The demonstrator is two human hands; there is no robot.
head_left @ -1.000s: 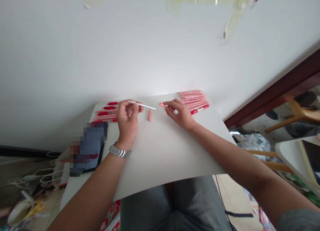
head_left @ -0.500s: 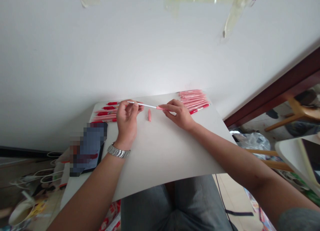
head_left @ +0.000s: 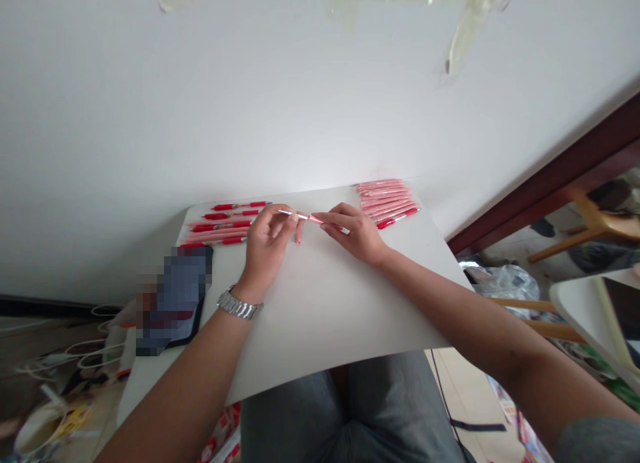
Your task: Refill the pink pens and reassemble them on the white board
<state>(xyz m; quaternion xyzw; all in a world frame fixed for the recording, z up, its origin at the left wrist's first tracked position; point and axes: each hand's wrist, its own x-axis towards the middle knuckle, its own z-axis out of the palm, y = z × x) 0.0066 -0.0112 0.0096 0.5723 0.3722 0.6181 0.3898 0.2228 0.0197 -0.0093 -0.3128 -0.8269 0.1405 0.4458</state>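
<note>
A thin white pen refill (head_left: 301, 216) is pinched in my left hand (head_left: 267, 246), its narrow tip pointing left. The refill's right end runs into a pink pen barrel (head_left: 316, 219), which my right hand (head_left: 357, 235) grips between thumb and fingers. Most of the barrel is hidden by those fingers. Just below the refill, a short pink pen part (head_left: 299, 235) lies on the white table (head_left: 330, 303), partly covered by my left fingertips.
Several red and pink pens (head_left: 220, 226) lie at the table's left back. A stack of pink pens or barrels (head_left: 385, 195) is at the right back, with a red pen (head_left: 397, 218) in front. A phone-like device (head_left: 180, 296), partly blurred out, rests at the left edge.
My left hand has moved right, closer to my right hand, along with the refill. Less of the white refill shows outside the barrel. My right hand has barely moved.
</note>
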